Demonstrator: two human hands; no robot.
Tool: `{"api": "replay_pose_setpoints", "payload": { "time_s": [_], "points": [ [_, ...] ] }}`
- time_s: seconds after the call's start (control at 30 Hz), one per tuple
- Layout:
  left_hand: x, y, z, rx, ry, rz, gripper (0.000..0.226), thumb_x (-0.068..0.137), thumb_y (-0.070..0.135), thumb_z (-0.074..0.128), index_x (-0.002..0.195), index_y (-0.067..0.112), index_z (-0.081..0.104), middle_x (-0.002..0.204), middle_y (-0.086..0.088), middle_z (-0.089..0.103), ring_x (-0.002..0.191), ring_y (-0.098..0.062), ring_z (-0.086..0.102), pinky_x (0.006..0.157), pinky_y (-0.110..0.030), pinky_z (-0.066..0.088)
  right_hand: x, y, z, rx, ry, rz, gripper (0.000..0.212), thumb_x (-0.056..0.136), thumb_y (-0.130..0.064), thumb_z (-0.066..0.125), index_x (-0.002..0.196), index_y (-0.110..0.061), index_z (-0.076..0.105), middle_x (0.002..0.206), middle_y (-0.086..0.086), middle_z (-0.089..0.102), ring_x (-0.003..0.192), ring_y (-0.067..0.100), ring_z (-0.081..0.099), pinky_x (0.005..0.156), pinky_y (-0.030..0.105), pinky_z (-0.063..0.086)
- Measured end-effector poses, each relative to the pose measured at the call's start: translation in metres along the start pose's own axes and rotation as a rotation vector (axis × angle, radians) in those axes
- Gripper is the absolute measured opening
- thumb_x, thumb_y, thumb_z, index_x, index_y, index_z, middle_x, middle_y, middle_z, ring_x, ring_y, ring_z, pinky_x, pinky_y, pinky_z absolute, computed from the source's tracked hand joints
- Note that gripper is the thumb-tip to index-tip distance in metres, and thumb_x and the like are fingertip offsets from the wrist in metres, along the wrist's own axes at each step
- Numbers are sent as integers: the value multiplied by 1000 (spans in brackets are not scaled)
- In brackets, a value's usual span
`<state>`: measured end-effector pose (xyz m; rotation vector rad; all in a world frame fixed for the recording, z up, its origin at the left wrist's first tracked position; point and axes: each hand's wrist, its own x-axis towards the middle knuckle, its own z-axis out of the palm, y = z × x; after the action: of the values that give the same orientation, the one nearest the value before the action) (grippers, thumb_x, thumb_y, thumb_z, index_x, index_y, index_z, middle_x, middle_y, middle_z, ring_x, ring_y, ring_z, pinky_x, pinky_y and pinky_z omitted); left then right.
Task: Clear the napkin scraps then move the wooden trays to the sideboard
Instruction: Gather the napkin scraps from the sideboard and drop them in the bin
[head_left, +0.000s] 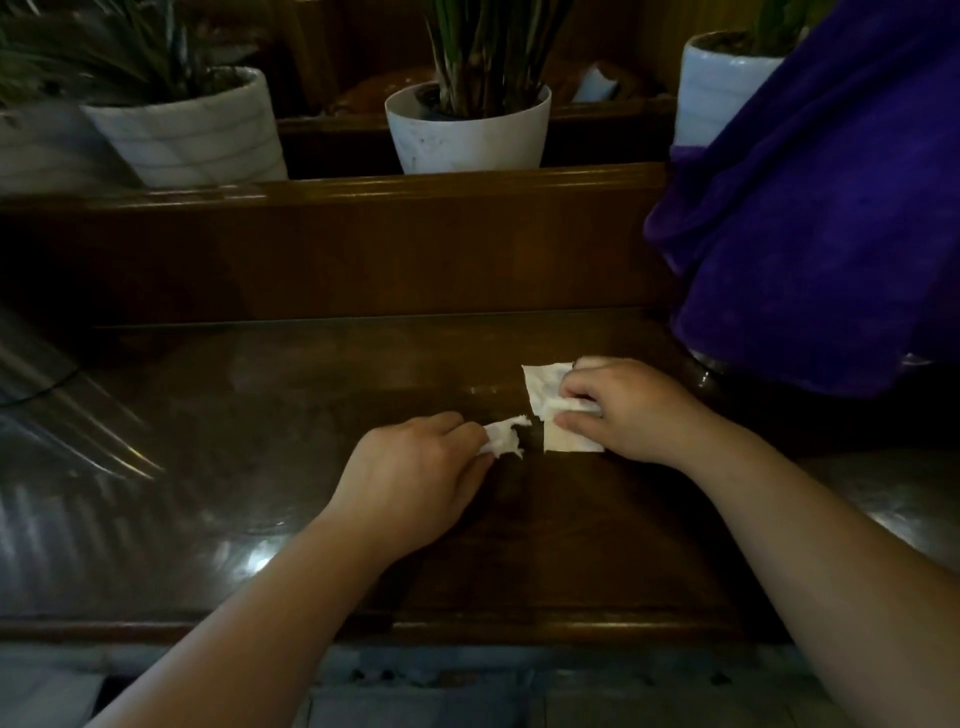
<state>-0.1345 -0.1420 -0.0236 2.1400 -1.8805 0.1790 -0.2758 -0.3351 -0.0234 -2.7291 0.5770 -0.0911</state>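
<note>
On a dark, glossy wooden table (311, 415), my left hand (415, 473) pinches a small torn white napkin scrap (504, 439) between thumb and fingers. Just right of it, my right hand (628, 405) presses down on and grips a larger white napkin piece (543, 387), which lies flat on the table with its lower corner (571, 444) showing under the hand. The two pieces sit close together with a narrow gap between them. No wooden tray is in view.
A purple cloth (810, 208) hangs over something at the right. Behind a raised wooden ledge (332, 192) stand three white plant pots (467, 135), (192, 135), (722, 78). A shiny metal object (57, 415) lies at the left. Tiled floor (467, 696) shows below the table's front edge.
</note>
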Motion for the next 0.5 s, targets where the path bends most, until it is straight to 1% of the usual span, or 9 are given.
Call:
{"api": "replay_pose_setpoints", "payload": {
  "time_s": [0.1, 0.2, 0.23, 0.3, 0.4, 0.43, 0.5],
  "points": [
    [-3, -2, -5, -15, 23, 55, 38, 91, 43, 34, 96, 22, 65, 82, 6, 65, 62, -11, 58, 45, -27, 47, -22, -8, -3, -4, 55, 47, 16, 91, -37, 58, 92, -23, 63, 90, -8, 56, 78, 10, 53, 67, 34, 48],
    [-5, -2, -11, -42, 52, 115, 29, 91, 37, 41, 98, 22, 65, 83, 4, 66, 61, -11, 57, 43, -19, 36, -52, -20, -5, 23, 122, 98, 14, 91, -35, 59, 91, -22, 64, 87, -7, 57, 75, 8, 53, 64, 32, 46],
    [-6, -1, -12, -51, 54, 138, 27, 91, 36, 44, 100, 22, 65, 84, 3, 66, 62, -10, 57, 44, -19, 37, -63, -25, -6, 46, 152, 126, 13, 91, -34, 60, 90, -22, 64, 86, -7, 57, 73, 8, 54, 63, 33, 46],
    [-10, 0, -15, -72, 55, 194, 26, 91, 36, 46, 103, 22, 64, 87, 4, 66, 66, -11, 59, 46, -24, 46, -86, -36, -6, 95, 220, 191, 11, 90, -33, 62, 90, -23, 65, 83, -8, 57, 71, 8, 54, 61, 30, 45],
    [-17, 0, -19, -95, 48, 243, 26, 93, 38, 45, 104, 24, 64, 88, 6, 65, 67, -10, 58, 48, -26, 48, -116, -53, -1, 123, 295, 281, 11, 89, -32, 63, 91, -22, 66, 80, -7, 59, 68, 7, 55, 55, 19, 40],
    [-20, 0, -20, -97, 48, 261, 26, 93, 38, 43, 103, 24, 63, 87, 6, 64, 67, -10, 58, 49, -28, 49, -125, -59, 3, 121, 313, 307, 11, 89, -32, 62, 91, -22, 66, 79, -7, 59, 68, 7, 55, 54, 18, 38],
    [-29, 0, -23, -117, 47, 313, 26, 94, 38, 42, 101, 24, 63, 85, 6, 63, 66, -10, 58, 50, -31, 52, -142, -74, 12, 99, 344, 363, 11, 89, -32, 62, 89, -21, 65, 76, -8, 57, 66, 7, 53, 53, 22, 36]
  ]
}}
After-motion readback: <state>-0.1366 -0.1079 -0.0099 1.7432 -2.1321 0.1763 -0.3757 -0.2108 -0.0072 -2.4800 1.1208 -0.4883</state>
